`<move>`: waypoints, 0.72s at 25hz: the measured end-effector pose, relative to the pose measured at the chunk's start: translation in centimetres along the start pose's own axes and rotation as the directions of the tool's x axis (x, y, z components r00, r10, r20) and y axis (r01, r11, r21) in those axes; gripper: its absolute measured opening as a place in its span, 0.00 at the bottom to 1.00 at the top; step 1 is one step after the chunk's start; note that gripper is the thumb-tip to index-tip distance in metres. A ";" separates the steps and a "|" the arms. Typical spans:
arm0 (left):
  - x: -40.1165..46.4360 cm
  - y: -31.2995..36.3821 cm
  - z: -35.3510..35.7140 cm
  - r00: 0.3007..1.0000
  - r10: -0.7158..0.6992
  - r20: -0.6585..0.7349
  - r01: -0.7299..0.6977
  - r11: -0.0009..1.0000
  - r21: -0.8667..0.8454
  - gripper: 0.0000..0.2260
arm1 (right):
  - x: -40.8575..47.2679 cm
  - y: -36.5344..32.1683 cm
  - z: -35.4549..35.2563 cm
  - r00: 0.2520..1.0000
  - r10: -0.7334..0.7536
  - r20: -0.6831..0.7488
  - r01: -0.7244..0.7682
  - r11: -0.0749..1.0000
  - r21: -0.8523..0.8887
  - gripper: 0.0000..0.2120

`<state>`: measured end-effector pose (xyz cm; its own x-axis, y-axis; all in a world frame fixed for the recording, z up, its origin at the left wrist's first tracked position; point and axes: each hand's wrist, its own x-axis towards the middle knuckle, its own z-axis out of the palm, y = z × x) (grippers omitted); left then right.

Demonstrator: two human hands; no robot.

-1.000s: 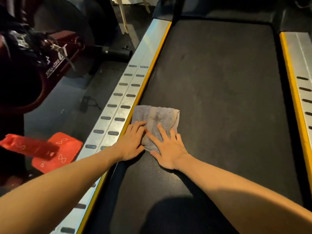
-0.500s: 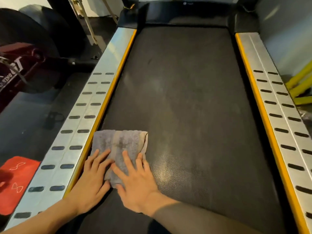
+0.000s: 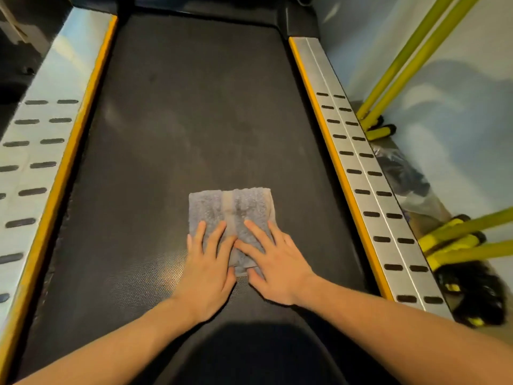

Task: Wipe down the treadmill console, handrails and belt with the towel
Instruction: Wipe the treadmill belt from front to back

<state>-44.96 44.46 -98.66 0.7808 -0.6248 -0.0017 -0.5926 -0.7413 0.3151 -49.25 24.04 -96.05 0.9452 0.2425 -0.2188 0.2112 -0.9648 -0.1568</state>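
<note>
Since half a second ago, both hands and the towel (image 3: 231, 209) have slid from beside the left yellow strip to about the middle of the belt (image 3: 191, 112), slightly toward its right side.

At nine o'clock runs the left side rail (image 3: 41, 134), silver, with two columns of dark slots and one yellow strip (image 3: 69, 151) along its inner edge. One folded grey towel lies flat on the belt at about six o'clock of its visible stretch, with a paler band down its middle. Two hands press on the towel's near half: the left hand (image 3: 208, 269) flat, fingers spread, and the right hand (image 3: 277, 266) flat too, fingers fanned, thumbs nearly meeting over the towel's near edge. Neither hand grips; both lie open on the cloth.

At three o'clock runs the right side rail (image 3: 369, 173), again with two slot columns and one yellow strip. Beyond it, several yellow bars (image 3: 410, 51) lean by the wall, at least four counted.
</note>
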 end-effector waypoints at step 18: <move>8.3 14.8 4.3 0.978 0.181 0.106 -0.174 0.982 -0.073 0.31 | -9.1 12.1 0.4 0.953 0.298 -0.050 -0.295 0.954 0.061 0.30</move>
<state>-48.10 27.30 -98.07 0.6348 -0.7714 -0.0450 -0.7035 -0.6011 0.3791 -55.44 10.18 -96.36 0.9763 -0.0613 -0.2075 -0.0924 -0.9853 -0.1434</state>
